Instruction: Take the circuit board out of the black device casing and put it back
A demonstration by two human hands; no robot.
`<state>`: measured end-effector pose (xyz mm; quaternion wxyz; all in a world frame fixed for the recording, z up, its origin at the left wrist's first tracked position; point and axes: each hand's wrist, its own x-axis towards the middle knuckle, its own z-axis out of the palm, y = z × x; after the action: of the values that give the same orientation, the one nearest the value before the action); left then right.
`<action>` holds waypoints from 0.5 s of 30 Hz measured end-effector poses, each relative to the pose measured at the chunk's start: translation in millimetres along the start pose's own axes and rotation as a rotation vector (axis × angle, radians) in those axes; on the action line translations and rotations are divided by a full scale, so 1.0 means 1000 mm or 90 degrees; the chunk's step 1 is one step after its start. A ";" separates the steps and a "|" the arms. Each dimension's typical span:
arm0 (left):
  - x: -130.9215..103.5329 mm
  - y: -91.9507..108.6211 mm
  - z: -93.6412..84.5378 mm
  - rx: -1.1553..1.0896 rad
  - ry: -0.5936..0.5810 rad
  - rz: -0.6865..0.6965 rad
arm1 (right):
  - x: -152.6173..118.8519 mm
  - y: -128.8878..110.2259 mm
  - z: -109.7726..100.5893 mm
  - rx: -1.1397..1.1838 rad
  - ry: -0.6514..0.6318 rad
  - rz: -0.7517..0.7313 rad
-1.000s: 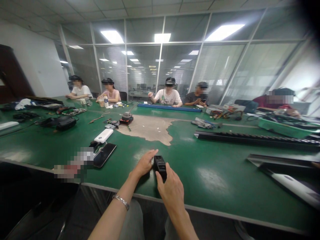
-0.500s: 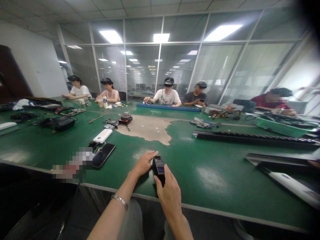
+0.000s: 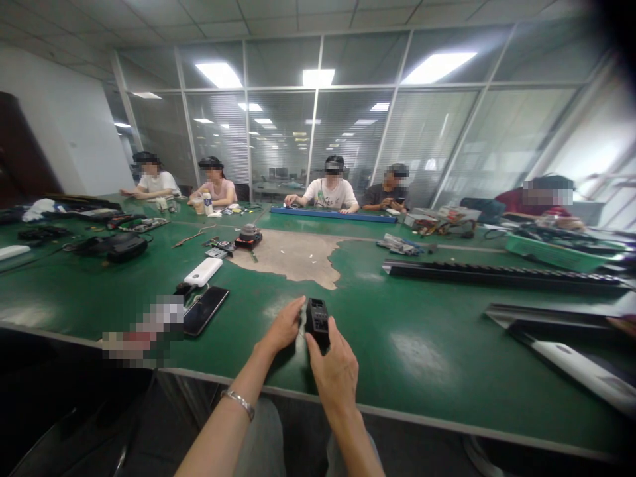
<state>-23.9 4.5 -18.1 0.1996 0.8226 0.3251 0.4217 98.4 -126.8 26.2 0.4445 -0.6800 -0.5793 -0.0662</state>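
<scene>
A black box-shaped plastic part (image 3: 317,310) with slots and openings in its top stands near the table's front edge. My right hand (image 3: 335,361) is closed on its near end, thumb at the left and fingers along the right side. To the left of the part is my left hand (image 3: 284,328), its fingers stretched forward and holding nothing; their tips come close to the part's far left side. The lower part of the black piece is hidden by my right hand.
On the green table (image 3: 397,318), a black phone (image 3: 206,311) and a white power bank (image 3: 203,271) lie left. Long black rails (image 3: 497,275) and a green basket (image 3: 556,255) are right. Several people sit across; one person (image 3: 332,192) is behind a blue bar (image 3: 332,214).
My left fingers have drawn back from over the far end of the black part to its left. The part has turned slightly, and the blue patch on its top no longer shows.
</scene>
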 end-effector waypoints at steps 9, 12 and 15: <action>-0.001 0.002 0.001 0.028 -0.002 -0.022 | 0.021 0.037 -0.031 0.001 0.054 0.020; -0.001 0.002 0.001 0.042 -0.006 -0.020 | 0.015 0.058 -0.026 -0.027 0.022 0.031; 0.000 0.000 0.001 0.056 -0.016 -0.010 | 0.010 0.067 -0.020 -0.028 0.013 0.038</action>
<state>-23.2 4.0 -18.4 0.1710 0.8330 0.3473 0.3953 167.0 -128.9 9.1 0.4369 -0.7058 -0.5529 -0.0728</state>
